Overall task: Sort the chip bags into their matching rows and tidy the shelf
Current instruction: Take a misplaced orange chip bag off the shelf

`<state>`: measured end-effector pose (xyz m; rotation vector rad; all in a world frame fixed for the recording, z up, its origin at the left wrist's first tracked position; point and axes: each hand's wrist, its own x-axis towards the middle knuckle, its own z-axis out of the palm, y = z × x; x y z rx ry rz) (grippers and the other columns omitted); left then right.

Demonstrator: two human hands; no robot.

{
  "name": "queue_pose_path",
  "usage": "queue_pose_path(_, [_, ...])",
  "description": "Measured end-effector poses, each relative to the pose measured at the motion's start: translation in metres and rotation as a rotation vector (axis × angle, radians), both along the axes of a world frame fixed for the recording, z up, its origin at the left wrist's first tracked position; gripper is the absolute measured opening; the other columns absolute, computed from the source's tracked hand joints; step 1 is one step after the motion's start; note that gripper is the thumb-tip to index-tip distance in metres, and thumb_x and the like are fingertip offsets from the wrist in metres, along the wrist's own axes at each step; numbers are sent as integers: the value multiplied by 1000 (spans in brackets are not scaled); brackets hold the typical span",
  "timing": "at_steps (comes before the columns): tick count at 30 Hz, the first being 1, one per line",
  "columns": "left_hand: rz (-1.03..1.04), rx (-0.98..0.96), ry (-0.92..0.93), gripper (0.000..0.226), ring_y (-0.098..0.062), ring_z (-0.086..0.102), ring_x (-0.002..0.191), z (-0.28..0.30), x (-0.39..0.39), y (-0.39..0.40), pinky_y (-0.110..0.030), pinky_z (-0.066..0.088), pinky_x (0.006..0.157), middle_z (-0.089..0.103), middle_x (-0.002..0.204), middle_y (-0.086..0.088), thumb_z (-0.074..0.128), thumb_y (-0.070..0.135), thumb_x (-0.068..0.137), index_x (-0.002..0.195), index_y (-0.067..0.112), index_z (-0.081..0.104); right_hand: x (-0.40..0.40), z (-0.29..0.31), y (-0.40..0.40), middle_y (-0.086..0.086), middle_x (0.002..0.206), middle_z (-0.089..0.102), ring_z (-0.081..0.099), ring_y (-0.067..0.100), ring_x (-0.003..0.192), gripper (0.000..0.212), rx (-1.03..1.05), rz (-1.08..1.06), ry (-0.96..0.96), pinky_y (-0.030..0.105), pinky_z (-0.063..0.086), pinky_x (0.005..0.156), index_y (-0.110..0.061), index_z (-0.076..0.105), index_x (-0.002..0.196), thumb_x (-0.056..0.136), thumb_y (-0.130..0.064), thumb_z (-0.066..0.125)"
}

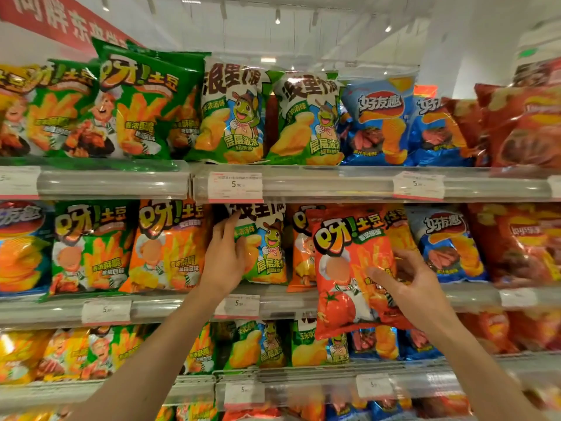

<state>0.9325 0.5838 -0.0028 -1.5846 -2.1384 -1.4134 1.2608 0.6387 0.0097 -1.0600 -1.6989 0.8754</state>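
My right hand (406,281) grips a red tomato-flavour chip bag (349,268) by its right edge, held out in front of the middle shelf (188,308). My left hand (226,256) grasps the left side of a green-and-white frog-mascot bag (268,250) that stands on the middle shelf between an orange chef bag (170,247) and another orange bag (300,247). Matching frog bags (233,113) stand on the top shelf, and more of them on the lower shelf (255,344).
Green chef bags (133,104) fill the top left. Blue bags (379,117) and dark red bags (522,126) stand to the right on the top and middle shelves. Clear rails with price tags (235,186) edge each shelf. A red banner (54,19) hangs top left.
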Motion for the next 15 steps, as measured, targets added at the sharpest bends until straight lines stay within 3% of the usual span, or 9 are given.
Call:
queue_pose_path(5, [23,-151,9,47,-34,39,140,-17,-8,4,-47,39,107,25,161,-10,37,23,106,153,26,33,-6,-4,-5,-14,110,64,59,-3,99,55,13,11,41,15,44,74,-23,52,132,84,-32,77])
queue_pose_path(8, [1,-200,33,51,-34,19,151,-11,-4,-1,-45,26,118,12,166,-15,37,28,107,157,26,27,-12,-8,-7,-12,112,67,64,5,103,53,-28,28,96,24,49,81,-29,53,128,82,-35,78])
queue_pose_path(11, [-26,-94,135,57,-30,7,154,-6,9,-19,-46,19,124,9,166,-15,46,26,104,157,23,25,-16,-11,-10,-13,111,68,64,7,104,51,-48,37,127,27,50,81,-30,54,125,80,-37,78])
queue_pose_path(13, [-64,-33,144,57,-23,15,152,-7,26,-35,-41,22,122,19,165,-7,49,33,103,155,26,29,-21,-13,-14,-15,110,66,63,-2,100,51,-54,46,148,24,49,80,-29,53,126,82,-35,78])
queue_pose_path(15, [-171,-76,3,61,-13,31,145,-4,48,-52,-38,32,117,31,159,5,50,48,100,155,32,27,-26,-18,-21,-17,109,66,62,-10,93,44,-65,74,169,18,47,77,-32,54,122,84,-32,77])
